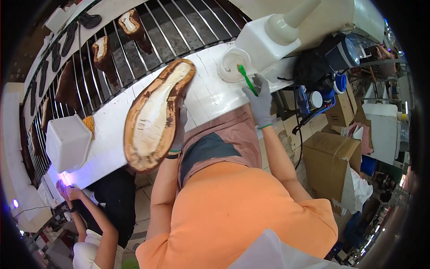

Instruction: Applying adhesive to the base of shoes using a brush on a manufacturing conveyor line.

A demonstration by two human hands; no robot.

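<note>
In my gloved left hand (180, 130) is a brown shoe upper on a last (152, 121), its underside turned up. A pale insole fills the middle, with brown, roughened leather folded around the edge. My fingers grip its right side and are partly hidden behind it. My right hand (260, 102), in a light grey glove, is closed on the green handle of a small brush (247, 80). The brush head meets the rim of a round, whitish translucent cup (224, 74) on the white bench (206, 101). What the cup holds is hard to make out.
Behind the bench, a rack of metal bars (165, 38) bears several shoe uppers (102, 54). A white container with a spout (273, 38) stands beside the cup. At left are a white box-shaped container (67, 143) and a co-worker's hands (70, 193). Cardboard boxes (327, 163) stand at right.
</note>
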